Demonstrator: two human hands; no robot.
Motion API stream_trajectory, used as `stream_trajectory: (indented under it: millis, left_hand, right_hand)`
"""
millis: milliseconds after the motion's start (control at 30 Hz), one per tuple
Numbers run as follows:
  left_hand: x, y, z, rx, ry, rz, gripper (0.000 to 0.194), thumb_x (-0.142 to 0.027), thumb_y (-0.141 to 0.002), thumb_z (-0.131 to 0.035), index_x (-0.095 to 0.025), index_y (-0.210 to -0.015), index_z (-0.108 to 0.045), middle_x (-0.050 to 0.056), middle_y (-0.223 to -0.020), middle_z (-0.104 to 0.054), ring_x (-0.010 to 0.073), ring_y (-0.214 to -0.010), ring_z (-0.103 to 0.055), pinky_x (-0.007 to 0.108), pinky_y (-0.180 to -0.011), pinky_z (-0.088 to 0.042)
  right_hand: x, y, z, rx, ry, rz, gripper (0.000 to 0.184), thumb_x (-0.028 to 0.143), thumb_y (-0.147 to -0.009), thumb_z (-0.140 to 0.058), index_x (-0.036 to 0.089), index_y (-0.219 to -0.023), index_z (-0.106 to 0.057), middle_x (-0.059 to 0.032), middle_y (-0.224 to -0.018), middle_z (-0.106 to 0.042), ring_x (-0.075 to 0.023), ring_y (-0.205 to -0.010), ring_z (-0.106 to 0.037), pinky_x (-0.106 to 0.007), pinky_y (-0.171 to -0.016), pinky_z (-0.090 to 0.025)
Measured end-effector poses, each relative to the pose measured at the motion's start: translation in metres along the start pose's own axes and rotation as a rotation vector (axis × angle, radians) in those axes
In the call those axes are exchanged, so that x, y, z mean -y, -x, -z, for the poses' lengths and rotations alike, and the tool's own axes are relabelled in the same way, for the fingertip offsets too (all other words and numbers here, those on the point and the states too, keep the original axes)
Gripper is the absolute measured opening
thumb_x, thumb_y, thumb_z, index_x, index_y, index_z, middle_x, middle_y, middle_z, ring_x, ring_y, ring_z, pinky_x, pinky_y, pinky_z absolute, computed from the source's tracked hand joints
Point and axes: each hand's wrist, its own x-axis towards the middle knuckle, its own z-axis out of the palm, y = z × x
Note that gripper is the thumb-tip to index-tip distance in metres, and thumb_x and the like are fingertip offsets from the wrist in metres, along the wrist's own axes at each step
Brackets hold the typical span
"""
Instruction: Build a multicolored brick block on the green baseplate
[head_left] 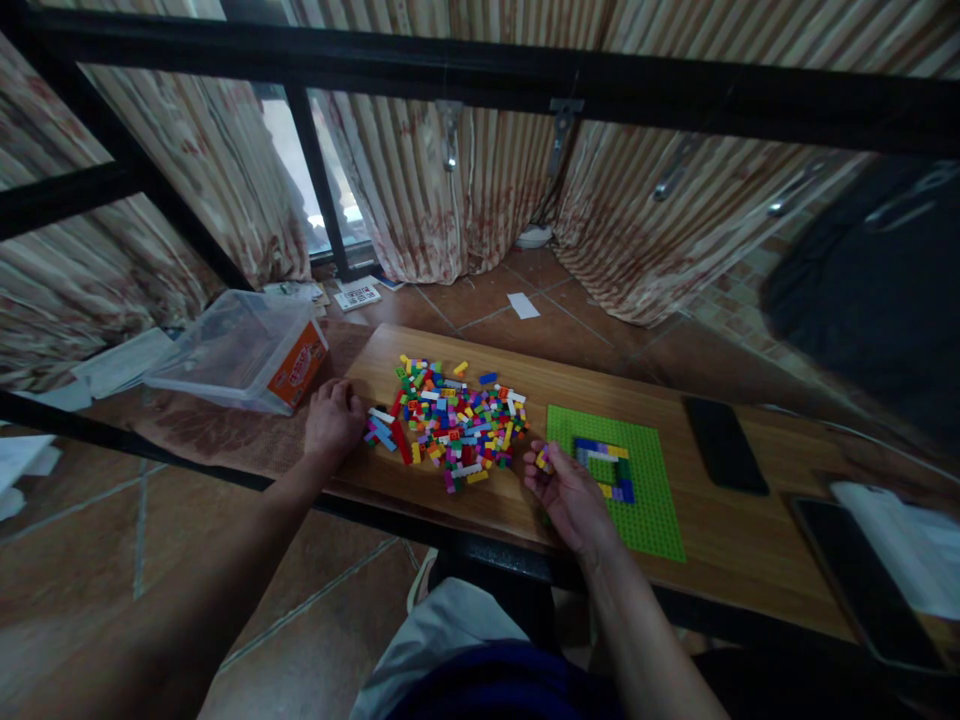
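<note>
Pinches a small brick [543,458], yellow and pinkish, between thumb and fingertips of the right hand [574,495], narrow in grip, palm turned partly up, just above the wooden tabletop [750,545] between the brick pile [457,425] and the brick ring [625,490]. Stands on the green baseplate [656,530], this ring: rectangular, open in the middle, mainly blue with yellow, green and pale pieces, partly covered at the near left by the right hand. Spreads to the left of the baseplate, the pile, loose and many-coloured. Rests at the pile's left side, near the blue and white pieces, the left hand [336,415], knuckles up, fingers curled; cannot tell whether anything lies within. Sits beyond the left hand, on a brown cloth [202,440], a clear plastic box [225,345] with an orange label [298,365]. Lies right of the baseplate a black phone [724,445], then a larger dark device [862,580] beside white papers [919,545]. Hang behind, over a tiled floor, striped curtains [397,190].
</note>
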Motion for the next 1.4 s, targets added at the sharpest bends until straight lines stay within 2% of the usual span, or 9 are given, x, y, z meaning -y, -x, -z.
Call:
stream_trajectory:
  millis: [167,267,333,500,667,767,1133,1267,1400]
  left_hand:
    - [0.001,0.000,-0.001,-0.009,0.006,-0.003,0.035,-0.026,-0.085,-0.044,-0.013,-0.114,-0.060,0.016,-0.124,-0.056,0.0320,-0.115,-0.051,0.044,-0.103,-0.040]
    - [0.000,0.000,0.000,-0.007,0.013,0.005,0.035,-0.026,-0.085,-0.044,-0.014,-0.113,-0.060,0.016,-0.124,-0.056,0.0320,-0.114,-0.051,0.045,-0.102,-0.041]
    - [-0.001,0.000,0.001,-0.002,0.019,0.004,0.035,-0.025,-0.085,-0.044,-0.014,-0.113,-0.060,0.017,-0.124,-0.056,0.0320,-0.114,-0.051,0.045,-0.102,-0.041]
    - [0.000,0.000,0.001,-0.007,0.000,-0.011,0.037,-0.025,-0.085,-0.043,-0.011,-0.115,-0.059,0.018,-0.125,-0.056,0.0325,-0.116,-0.050,0.045,-0.103,-0.040]
    - [0.000,0.000,0.000,-0.001,-0.013,-0.014,0.035,-0.025,-0.085,-0.043,-0.012,-0.114,-0.060,0.017,-0.124,-0.057,0.0326,-0.116,-0.051,0.045,-0.103,-0.040]
    - [0.000,0.000,0.001,-0.004,-0.011,-0.009,0.036,-0.025,-0.085,-0.043,-0.012,-0.114,-0.060,0.017,-0.124,-0.057,0.0323,-0.115,-0.051,0.045,-0.103,-0.040]
    - [0.000,0.000,0.000,0.002,0.021,0.025,0.035,-0.025,-0.085,-0.044,-0.015,-0.114,-0.060,0.015,-0.125,-0.056,0.0320,-0.116,-0.051,0.045,-0.103,-0.040]
    - [0.000,0.000,0.000,0.009,0.010,0.016,0.036,-0.025,-0.085,-0.044,-0.013,-0.115,-0.060,0.017,-0.125,-0.056,0.0324,-0.116,-0.051,0.045,-0.103,-0.040]
    - [-0.001,0.000,0.000,0.001,0.005,0.014,0.037,-0.024,-0.085,-0.044,-0.012,-0.116,-0.059,0.016,-0.126,-0.056,0.0320,-0.115,-0.051,0.044,-0.103,-0.040]
  right_hand:
    - [-0.001,-0.001,0.002,0.021,-0.024,-0.020,0.029,0.045,-0.079,-0.070,0.020,-0.094,-0.070,-0.0025,-0.084,-0.071,-0.0092,-0.069,-0.064,-0.020,-0.064,-0.056]
    - [-0.001,0.000,0.002,0.029,-0.015,-0.009,0.026,0.040,-0.077,-0.073,0.020,-0.093,-0.070,-0.0029,-0.086,-0.070,-0.0117,-0.075,-0.065,-0.024,-0.069,-0.057]
    - [-0.001,0.000,0.002,0.016,0.005,0.006,0.025,0.035,-0.073,-0.076,0.020,-0.092,-0.069,-0.0016,-0.083,-0.069,-0.0109,-0.073,-0.063,-0.023,-0.065,-0.055]
    - [-0.001,0.002,0.000,0.032,0.000,-0.004,0.028,0.036,-0.069,-0.078,0.019,-0.086,-0.065,0.0034,-0.072,-0.059,-0.0042,-0.051,-0.045,-0.017,-0.043,-0.037]
    - [-0.002,0.002,-0.003,-0.011,0.045,0.024,0.032,0.041,-0.067,-0.078,0.019,-0.084,-0.062,0.0053,-0.064,-0.055,-0.0016,-0.041,-0.026,-0.016,-0.037,-0.023]
    - [-0.004,0.001,-0.003,-0.041,0.096,0.015,0.037,0.047,-0.066,-0.077,0.020,-0.087,-0.061,0.0063,-0.059,-0.053,-0.0017,-0.039,-0.024,-0.015,-0.036,-0.021]
    - [-0.005,-0.023,-0.012,-0.052,0.464,0.043,0.058,0.061,-0.061,-0.073,0.019,-0.099,-0.059,0.0094,-0.052,-0.052,-0.0027,-0.035,-0.032,-0.015,-0.032,-0.026]
    - [-0.002,-0.027,-0.011,-0.042,0.473,0.034,0.054,0.062,-0.066,-0.070,0.020,-0.097,-0.060,0.0071,-0.053,-0.056,-0.0042,-0.035,-0.037,-0.016,-0.033,-0.030]
    - [0.001,-0.025,-0.009,-0.056,0.400,-0.016,0.043,0.055,-0.073,-0.067,0.021,-0.097,-0.061,0.0022,-0.063,-0.065,-0.0067,-0.040,-0.047,-0.021,-0.042,-0.045]
